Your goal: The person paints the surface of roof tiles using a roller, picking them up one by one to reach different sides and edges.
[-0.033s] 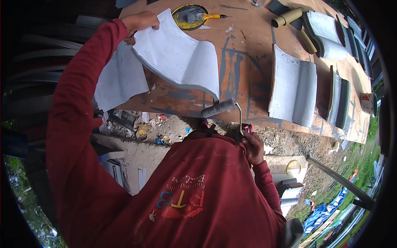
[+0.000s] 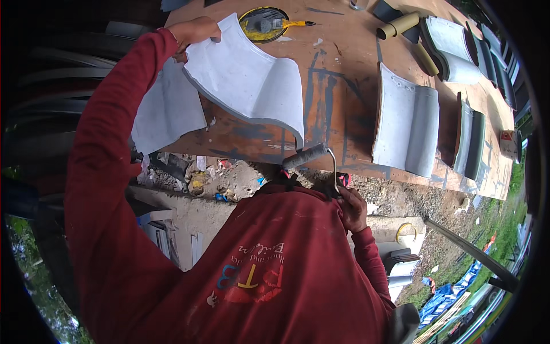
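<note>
Unmoved: fingers (image 2: 201, 30) clamping grey tile (image 2: 246, 80)

Long red sleeves, red shirt with coloured print.

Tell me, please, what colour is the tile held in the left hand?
Pale grey, seen best in the head view: the tile in the left hand.

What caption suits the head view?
Left hand lifts a grey tile off the table; right hand holds a roller.
</note>
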The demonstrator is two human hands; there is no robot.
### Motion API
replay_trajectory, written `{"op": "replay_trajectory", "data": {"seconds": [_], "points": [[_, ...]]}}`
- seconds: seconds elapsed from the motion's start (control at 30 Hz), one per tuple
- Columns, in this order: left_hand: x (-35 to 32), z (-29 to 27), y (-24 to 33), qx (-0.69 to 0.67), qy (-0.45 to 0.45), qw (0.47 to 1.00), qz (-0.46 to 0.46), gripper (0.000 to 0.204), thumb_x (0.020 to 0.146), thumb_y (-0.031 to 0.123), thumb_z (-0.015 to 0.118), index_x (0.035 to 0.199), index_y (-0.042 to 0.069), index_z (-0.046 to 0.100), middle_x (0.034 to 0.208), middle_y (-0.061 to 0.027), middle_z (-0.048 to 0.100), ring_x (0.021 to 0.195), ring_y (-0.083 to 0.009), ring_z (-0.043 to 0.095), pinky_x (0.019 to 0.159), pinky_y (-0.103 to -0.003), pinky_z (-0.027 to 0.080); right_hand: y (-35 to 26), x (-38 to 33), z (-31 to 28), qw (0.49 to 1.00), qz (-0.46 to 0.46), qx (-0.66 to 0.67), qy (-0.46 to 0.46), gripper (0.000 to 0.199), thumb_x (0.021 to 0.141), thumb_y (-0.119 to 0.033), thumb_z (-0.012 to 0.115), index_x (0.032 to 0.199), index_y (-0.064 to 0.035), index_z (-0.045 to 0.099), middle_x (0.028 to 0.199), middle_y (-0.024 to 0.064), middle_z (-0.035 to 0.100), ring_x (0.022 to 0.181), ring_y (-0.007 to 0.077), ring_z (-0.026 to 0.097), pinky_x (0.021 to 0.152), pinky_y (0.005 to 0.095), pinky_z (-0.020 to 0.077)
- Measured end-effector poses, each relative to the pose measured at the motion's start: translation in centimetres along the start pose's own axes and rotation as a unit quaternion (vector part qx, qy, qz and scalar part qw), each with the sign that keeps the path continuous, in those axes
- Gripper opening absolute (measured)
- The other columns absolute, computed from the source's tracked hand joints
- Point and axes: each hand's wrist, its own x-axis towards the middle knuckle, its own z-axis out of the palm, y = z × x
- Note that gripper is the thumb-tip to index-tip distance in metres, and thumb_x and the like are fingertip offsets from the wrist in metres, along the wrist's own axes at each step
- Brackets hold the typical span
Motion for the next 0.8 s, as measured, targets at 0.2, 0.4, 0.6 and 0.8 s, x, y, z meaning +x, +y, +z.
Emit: {"op": "replay_trajectory", "data": {"seconds": [0.2, 0.4, 0.6, 0.8], "points": [[-1.5, 1.1, -0.6, -0.112, 0.004, 0.992, -0.063, 0.051, 0.084, 0.015, 0.058, 0.132, 0.001, 0.062, 0.104, -0.0119, 0.069, 0.086, -0.0209, 0.066, 0.079, -0.035, 0.052, -1.6, -2.0, -1.7, 1.000, 0.019, -0.022, 0.001, 0.043, 0.083, -0.002, 0.074, 0.126, -0.0043, 0.069, 0.095, 0.0128, 0.068, 0.075, 0.0279, 0.065, 0.068, 0.0375, 0.0548], [-4.0, 3.8, -2.3, -0.301, 0.018, 0.952, -0.053, 0.057, 0.087, 0.011, 0.054, 0.142, 0.000, 0.055, 0.116, -0.0128, 0.068, 0.097, -0.0211, 0.068, 0.087, -0.034, 0.054, -3.1, 2.4, -0.4, 0.999, -0.048, -0.002, 0.011, 0.041, 0.085, 0.002, 0.071, 0.126, -0.0054, 0.069, 0.090, 0.0133, 0.065, 0.074, 0.0275, 0.064, 0.066, 0.0364, 0.0521], [-9.3, 12.9, -8.4, -0.460, 0.070, 0.885, -0.037, 0.067, 0.093, 0.010, 0.052, 0.158, 0.004, 0.038, 0.143, -0.0116, 0.058, 0.122, -0.0203, 0.060, 0.106, -0.033, 0.046, -1.0, -4.4, -3.9, 0.988, 0.110, 0.029, 0.100, 0.035, 0.091, -0.001, 0.068, 0.126, -0.0021, 0.069, 0.085, 0.0090, 0.066, 0.064, 0.0163, 0.060, 0.059, 0.0313, 0.0487], [-10.2, 22.4, -12.3, -0.493, 0.187, 0.849, 0.026, 0.068, 0.092, 0.010, 0.057, 0.157, 0.000, 0.038, 0.144, -0.0107, 0.056, 0.129, -0.0191, 0.054, 0.114, -0.033, 0.037, 0.7, -4.6, -4.6, 0.938, 0.181, 0.163, 0.246, 0.036, 0.105, -0.015, 0.061, 0.136, 0.0027, 0.061, 0.080, -0.0008, 0.059, 0.065, 0.0061, 0.052, 0.059, 0.0220, 0.0433]]}}
